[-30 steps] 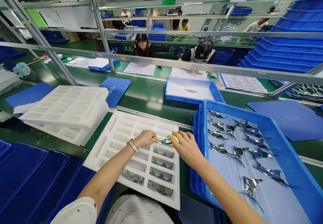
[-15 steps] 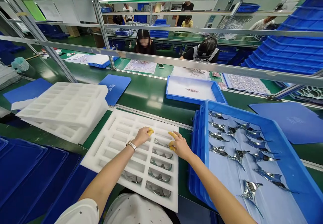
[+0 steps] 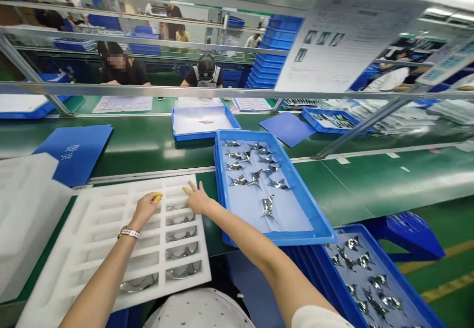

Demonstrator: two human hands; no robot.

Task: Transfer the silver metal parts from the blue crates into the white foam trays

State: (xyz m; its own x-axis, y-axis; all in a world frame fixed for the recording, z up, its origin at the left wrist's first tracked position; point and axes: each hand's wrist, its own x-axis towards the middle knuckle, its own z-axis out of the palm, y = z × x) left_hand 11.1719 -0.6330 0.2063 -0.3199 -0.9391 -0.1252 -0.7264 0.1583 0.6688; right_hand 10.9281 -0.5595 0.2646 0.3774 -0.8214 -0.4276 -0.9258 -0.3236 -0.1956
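A white foam tray (image 3: 99, 219) with rows of slots lies in front of me; several curved chrome parts (image 3: 180, 251) sit in its right-hand slots. My left hand (image 3: 145, 208), with a yellow finger cot and a wrist bracelet, is curled over the tray's upper slots and holds nothing that shows. My right hand (image 3: 198, 199), also with a yellow fingertip cot, rests with fingers spread at the tray's top right corner, empty. Just right of it stands a blue bin (image 3: 314, 224) lined with a pale sheet and holding several loose chrome parts (image 3: 268, 204).
A second blue bin (image 3: 400, 269) with chrome parts sits low at the right. On the green belt (image 3: 148, 143) lie a blue tray (image 3: 177, 126) and a blue sheet (image 3: 70, 153). Stacked foam trays (image 3: 22, 204) stand left. Two people (image 3: 122, 69) work behind a metal rail (image 3: 222, 92).
Both hands set the chrome part into a tray slot and let go. My right hand has opened. The view has swung to the right, showing the lower bin.
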